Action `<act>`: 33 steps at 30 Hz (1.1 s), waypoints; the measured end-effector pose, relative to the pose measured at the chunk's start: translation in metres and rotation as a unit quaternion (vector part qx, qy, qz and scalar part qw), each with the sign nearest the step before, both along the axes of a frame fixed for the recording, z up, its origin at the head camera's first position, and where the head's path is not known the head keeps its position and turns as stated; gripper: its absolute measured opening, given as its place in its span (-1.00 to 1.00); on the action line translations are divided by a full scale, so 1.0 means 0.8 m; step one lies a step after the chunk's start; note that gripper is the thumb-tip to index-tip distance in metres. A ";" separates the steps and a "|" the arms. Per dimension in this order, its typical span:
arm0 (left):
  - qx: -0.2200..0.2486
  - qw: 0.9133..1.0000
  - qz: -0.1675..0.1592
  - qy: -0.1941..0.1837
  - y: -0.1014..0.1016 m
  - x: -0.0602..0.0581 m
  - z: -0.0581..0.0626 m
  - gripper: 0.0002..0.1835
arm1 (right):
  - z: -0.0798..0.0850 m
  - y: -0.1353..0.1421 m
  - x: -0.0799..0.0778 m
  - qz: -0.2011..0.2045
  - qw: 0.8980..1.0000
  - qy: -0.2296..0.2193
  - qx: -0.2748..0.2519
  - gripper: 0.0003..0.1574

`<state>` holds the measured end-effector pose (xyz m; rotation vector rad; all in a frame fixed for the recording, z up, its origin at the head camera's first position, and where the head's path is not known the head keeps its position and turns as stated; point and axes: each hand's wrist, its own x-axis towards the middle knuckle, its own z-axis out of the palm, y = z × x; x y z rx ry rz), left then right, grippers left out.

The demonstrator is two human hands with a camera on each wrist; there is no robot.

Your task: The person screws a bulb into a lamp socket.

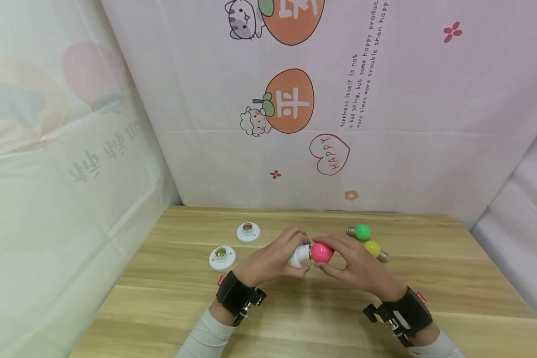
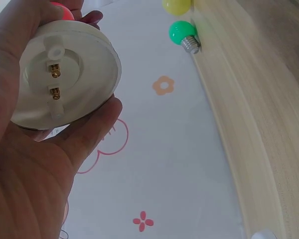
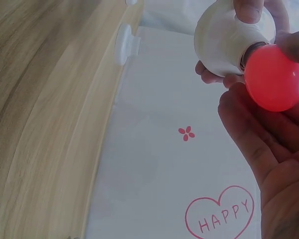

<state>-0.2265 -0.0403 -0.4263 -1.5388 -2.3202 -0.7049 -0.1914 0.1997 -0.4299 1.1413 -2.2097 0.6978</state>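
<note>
My left hand [image 1: 275,256] grips a white round lamp holder [image 1: 299,255] by its base, tipped on its side above the table. Two brass terminals show on the holder's underside [image 2: 70,74] in the left wrist view. With thumb and fingers, my right hand [image 1: 355,261] holds a red light bulb [image 1: 321,252]. The bulb's metal base sits at the mouth of the holder, partly inside it, as the right wrist view shows with the red bulb [image 3: 274,78] against the white socket [image 3: 224,40]. How deep the thread goes is hidden.
Two more white lamp holders, one nearer [image 1: 222,258] and one farther [image 1: 248,232], stand upright on the wooden table [image 1: 304,318] at left. A green bulb [image 1: 363,231] and a yellow bulb [image 1: 372,248] lie beyond my right hand. A printed cloth [image 1: 215,164] hangs behind the table.
</note>
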 end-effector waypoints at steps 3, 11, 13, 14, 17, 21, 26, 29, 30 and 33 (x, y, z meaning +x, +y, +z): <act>-0.002 1.000 0.001 -0.001 0.000 -0.001 -0.001 -0.48 | 0.000 0.000 0.000 -0.001 1.000 0.001 0.000 -0.40; -0.002 1.000 -0.001 0.001 0.000 -0.001 -0.001 -0.48 | -0.001 0.000 0.000 -0.014 1.000 -0.010 0.001 -0.28; -0.002 1.000 0.000 0.005 -0.001 -0.001 -0.001 -0.49 | -0.001 0.000 0.001 -0.014 1.000 -0.017 -0.001 -0.22; -0.002 1.000 0.001 0.006 -0.001 -0.001 -0.001 -0.49 | -0.001 0.000 0.001 -0.013 1.000 -0.019 -0.003 -0.20; -0.003 1.000 0.003 0.003 -0.001 -0.001 -0.001 -0.49 | -0.001 -0.001 0.000 -0.001 1.000 -0.011 -0.007 -0.20; -0.003 1.000 0.006 -0.011 -0.003 -0.001 -0.001 -0.48 | 0.001 -0.004 -0.002 0.029 0.999 0.017 -0.010 -0.32; -0.005 1.000 0.012 -0.018 -0.003 -0.001 -0.001 -0.48 | 0.003 -0.005 -0.002 0.037 0.999 0.025 -0.005 -0.31; -0.003 1.000 0.013 -0.019 -0.003 -0.001 -0.001 -0.48 | 0.003 -0.003 -0.001 0.031 0.999 0.023 0.003 -0.26; -0.002 1.000 0.013 -0.020 -0.003 0.000 -0.002 -0.49 | 0.003 -0.003 0.000 0.030 0.999 0.023 0.005 -0.25; 0.000 1.000 0.013 -0.022 -0.003 0.000 -0.001 -0.49 | 0.004 -0.003 0.000 0.028 0.999 0.023 0.010 -0.26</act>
